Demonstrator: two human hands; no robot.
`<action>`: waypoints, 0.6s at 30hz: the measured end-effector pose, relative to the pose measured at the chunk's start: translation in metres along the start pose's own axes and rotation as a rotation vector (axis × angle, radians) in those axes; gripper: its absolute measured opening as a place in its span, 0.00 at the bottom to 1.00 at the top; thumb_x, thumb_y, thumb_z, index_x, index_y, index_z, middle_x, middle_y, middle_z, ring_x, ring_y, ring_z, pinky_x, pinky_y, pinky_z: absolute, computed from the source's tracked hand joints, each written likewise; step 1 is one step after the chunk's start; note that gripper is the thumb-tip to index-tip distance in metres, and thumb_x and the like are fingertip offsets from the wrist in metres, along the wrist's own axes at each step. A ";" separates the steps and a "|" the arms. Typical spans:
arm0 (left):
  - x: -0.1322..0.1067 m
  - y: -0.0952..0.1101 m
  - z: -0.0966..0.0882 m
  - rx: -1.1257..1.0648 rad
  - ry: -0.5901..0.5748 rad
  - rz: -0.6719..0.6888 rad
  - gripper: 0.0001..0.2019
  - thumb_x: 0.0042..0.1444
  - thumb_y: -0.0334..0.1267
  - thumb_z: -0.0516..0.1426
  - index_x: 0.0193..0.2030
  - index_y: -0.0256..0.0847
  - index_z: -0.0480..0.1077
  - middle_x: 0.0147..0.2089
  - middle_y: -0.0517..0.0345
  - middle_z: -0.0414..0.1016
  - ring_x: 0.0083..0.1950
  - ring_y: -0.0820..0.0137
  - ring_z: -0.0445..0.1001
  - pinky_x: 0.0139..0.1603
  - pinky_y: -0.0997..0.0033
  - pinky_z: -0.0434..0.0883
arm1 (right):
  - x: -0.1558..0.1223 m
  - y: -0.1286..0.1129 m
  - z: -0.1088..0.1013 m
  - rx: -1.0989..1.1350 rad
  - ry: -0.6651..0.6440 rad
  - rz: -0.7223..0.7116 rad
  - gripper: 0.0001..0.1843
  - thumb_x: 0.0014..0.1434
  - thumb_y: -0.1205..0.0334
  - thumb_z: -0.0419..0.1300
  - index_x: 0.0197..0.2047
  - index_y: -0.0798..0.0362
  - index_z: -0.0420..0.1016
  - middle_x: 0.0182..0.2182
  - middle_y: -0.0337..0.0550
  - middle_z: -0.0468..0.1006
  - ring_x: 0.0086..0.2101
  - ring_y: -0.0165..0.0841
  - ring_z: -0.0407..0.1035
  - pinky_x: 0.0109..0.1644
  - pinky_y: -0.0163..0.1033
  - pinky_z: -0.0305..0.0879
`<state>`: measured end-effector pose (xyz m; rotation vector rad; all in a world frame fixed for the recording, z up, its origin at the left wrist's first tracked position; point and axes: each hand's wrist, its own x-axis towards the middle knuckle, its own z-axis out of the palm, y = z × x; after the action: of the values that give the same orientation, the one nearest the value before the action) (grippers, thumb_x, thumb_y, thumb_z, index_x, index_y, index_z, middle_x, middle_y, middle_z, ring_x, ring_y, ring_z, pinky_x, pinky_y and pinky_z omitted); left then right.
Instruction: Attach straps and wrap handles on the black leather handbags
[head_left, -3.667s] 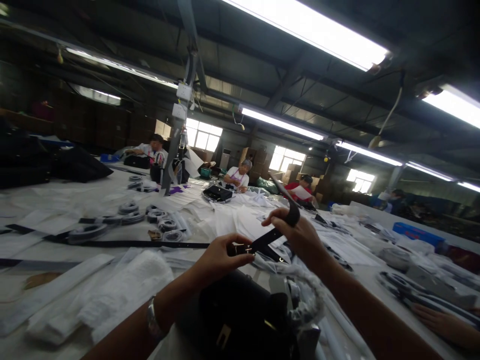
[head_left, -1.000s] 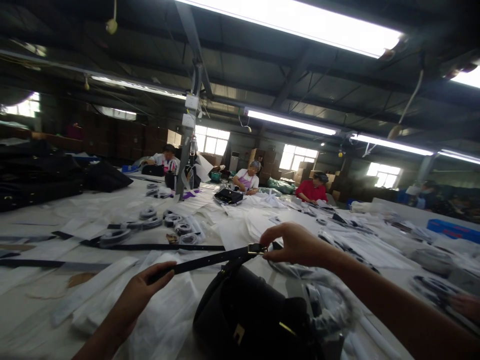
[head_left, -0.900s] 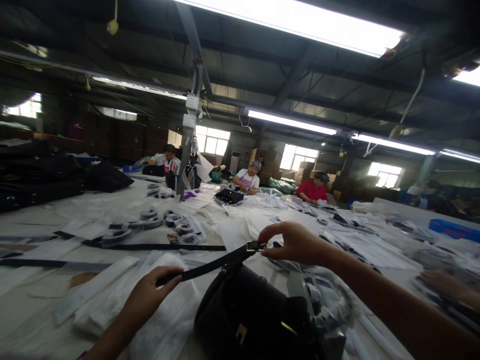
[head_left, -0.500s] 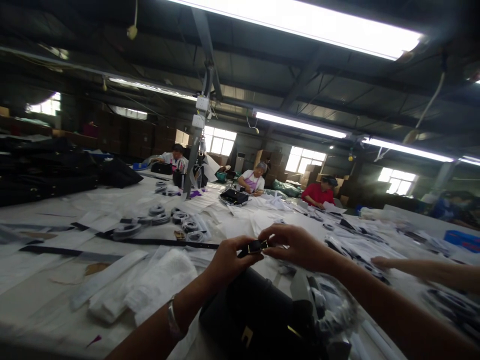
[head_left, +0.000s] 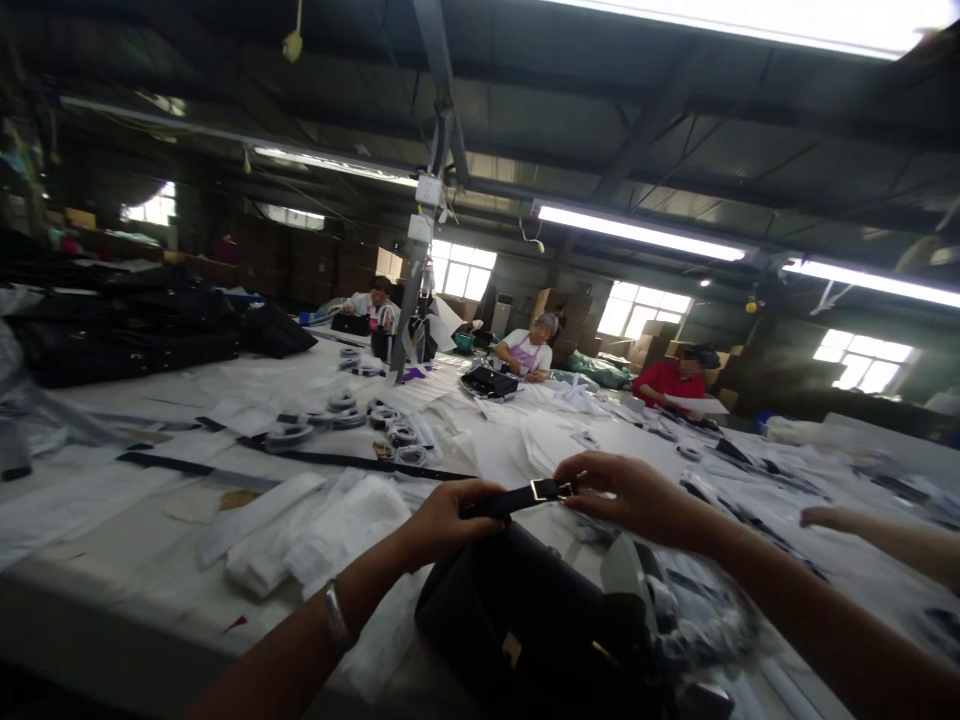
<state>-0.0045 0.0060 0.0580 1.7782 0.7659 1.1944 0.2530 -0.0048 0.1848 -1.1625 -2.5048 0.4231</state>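
Note:
A black strap [head_left: 514,500] with gold-coloured buckle hardware [head_left: 541,490] stretches between my two hands. My left hand [head_left: 454,515] pinches the strap left of the buckle, thumb and fingers closed. At the buckle end, the fingertips of my right hand [head_left: 619,490] are closed on the strap. Just below them sits a black handbag [head_left: 517,610] with a gold-coloured clasp plate on its front. Whether the strap joins the bag is hidden. Clear plastic wrap and grey padding [head_left: 675,600] lie against the bag's right side.
Crumpled white wrapping [head_left: 337,540] and long black straps [head_left: 360,460] lie left of the bag. Coiled grey-wrapped straps [head_left: 397,430] sit further back. Black bags [head_left: 150,320] are piled at far left. A co-worker's arm [head_left: 862,530] reaches in from the right; several people work across the table.
My hands have drawn apart, so more strap and the buckle show between them. The view has turned left, and the person in red now holds up a white sheet.

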 end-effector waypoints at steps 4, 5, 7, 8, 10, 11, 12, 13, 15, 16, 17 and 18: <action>0.005 -0.003 0.007 0.046 0.018 0.051 0.19 0.49 0.34 0.64 0.50 0.44 0.78 0.46 0.56 0.81 0.49 0.59 0.77 0.53 0.63 0.70 | 0.006 -0.014 0.007 -0.245 0.070 -0.076 0.21 0.60 0.53 0.61 0.57 0.45 0.73 0.59 0.49 0.71 0.55 0.45 0.69 0.59 0.51 0.63; 0.006 -0.004 0.010 0.054 0.033 0.069 0.18 0.49 0.34 0.64 0.49 0.44 0.78 0.45 0.56 0.82 0.48 0.60 0.77 0.52 0.63 0.70 | 0.010 -0.021 0.013 -0.281 0.077 -0.111 0.22 0.61 0.53 0.60 0.58 0.44 0.72 0.60 0.48 0.70 0.56 0.45 0.67 0.61 0.51 0.62; 0.006 -0.007 0.016 0.070 0.062 0.102 0.18 0.50 0.35 0.64 0.49 0.45 0.78 0.45 0.56 0.82 0.47 0.60 0.77 0.51 0.64 0.71 | 0.018 -0.035 0.026 -0.318 0.003 -0.163 0.22 0.61 0.55 0.61 0.59 0.41 0.71 0.58 0.45 0.73 0.55 0.44 0.68 0.58 0.49 0.64; 0.005 -0.008 0.018 0.081 0.084 0.112 0.17 0.50 0.36 0.64 0.49 0.44 0.78 0.45 0.55 0.81 0.47 0.60 0.77 0.50 0.64 0.71 | 0.023 -0.040 0.034 -0.339 -0.058 -0.164 0.22 0.60 0.58 0.62 0.58 0.40 0.72 0.54 0.44 0.76 0.52 0.44 0.71 0.55 0.48 0.66; 0.002 -0.009 0.018 0.096 0.134 0.117 0.17 0.49 0.36 0.65 0.48 0.44 0.78 0.45 0.54 0.80 0.47 0.60 0.77 0.49 0.64 0.72 | 0.032 -0.045 0.046 -0.399 -0.142 -0.120 0.21 0.58 0.64 0.63 0.55 0.41 0.74 0.46 0.44 0.80 0.44 0.43 0.75 0.47 0.44 0.69; -0.001 -0.009 0.017 0.100 0.150 0.116 0.17 0.48 0.36 0.66 0.48 0.43 0.78 0.45 0.53 0.80 0.47 0.60 0.77 0.50 0.64 0.72 | 0.035 -0.045 0.050 -0.418 -0.157 -0.091 0.20 0.58 0.66 0.62 0.53 0.42 0.76 0.43 0.44 0.80 0.41 0.42 0.76 0.44 0.43 0.69; -0.003 -0.009 0.015 0.103 0.165 0.115 0.17 0.48 0.36 0.66 0.47 0.43 0.78 0.45 0.53 0.80 0.48 0.60 0.76 0.50 0.64 0.72 | 0.037 -0.044 0.053 -0.416 -0.149 -0.072 0.18 0.58 0.67 0.61 0.51 0.43 0.77 0.41 0.44 0.79 0.39 0.40 0.75 0.42 0.42 0.69; -0.005 -0.008 0.012 0.107 0.176 0.118 0.17 0.48 0.36 0.66 0.47 0.44 0.78 0.45 0.53 0.80 0.48 0.60 0.76 0.51 0.64 0.71 | 0.039 -0.042 0.054 -0.390 -0.125 -0.067 0.17 0.58 0.68 0.60 0.49 0.44 0.78 0.40 0.44 0.79 0.39 0.39 0.75 0.42 0.41 0.68; -0.010 -0.008 0.007 0.110 0.212 0.125 0.18 0.48 0.37 0.66 0.48 0.44 0.77 0.48 0.52 0.78 0.51 0.59 0.75 0.51 0.64 0.71 | 0.041 -0.038 0.054 -0.277 -0.064 -0.080 0.15 0.60 0.66 0.59 0.48 0.45 0.79 0.41 0.44 0.77 0.40 0.38 0.74 0.45 0.41 0.66; -0.012 -0.009 0.005 0.100 0.234 0.114 0.19 0.48 0.38 0.66 0.49 0.44 0.76 0.49 0.51 0.77 0.51 0.59 0.75 0.50 0.64 0.72 | 0.042 -0.035 0.053 -0.208 -0.031 -0.075 0.14 0.60 0.65 0.59 0.49 0.45 0.78 0.41 0.44 0.77 0.41 0.38 0.73 0.46 0.42 0.66; -0.013 -0.010 0.002 0.080 0.251 0.089 0.19 0.48 0.39 0.66 0.49 0.43 0.76 0.49 0.51 0.77 0.50 0.59 0.75 0.48 0.65 0.73 | 0.043 -0.034 0.051 -0.133 0.005 -0.059 0.14 0.60 0.64 0.59 0.49 0.46 0.78 0.42 0.44 0.76 0.42 0.38 0.72 0.47 0.42 0.66; -0.015 -0.011 0.000 0.056 0.258 0.052 0.19 0.49 0.41 0.66 0.49 0.42 0.75 0.47 0.51 0.77 0.48 0.60 0.75 0.45 0.66 0.73 | 0.044 -0.032 0.048 -0.042 0.036 -0.031 0.14 0.60 0.62 0.60 0.49 0.47 0.77 0.42 0.44 0.76 0.42 0.38 0.72 0.48 0.43 0.66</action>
<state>-0.0106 -0.0014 0.0417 1.7173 0.9135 1.4687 0.1840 0.0035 0.1631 -1.1355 -2.5084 0.3406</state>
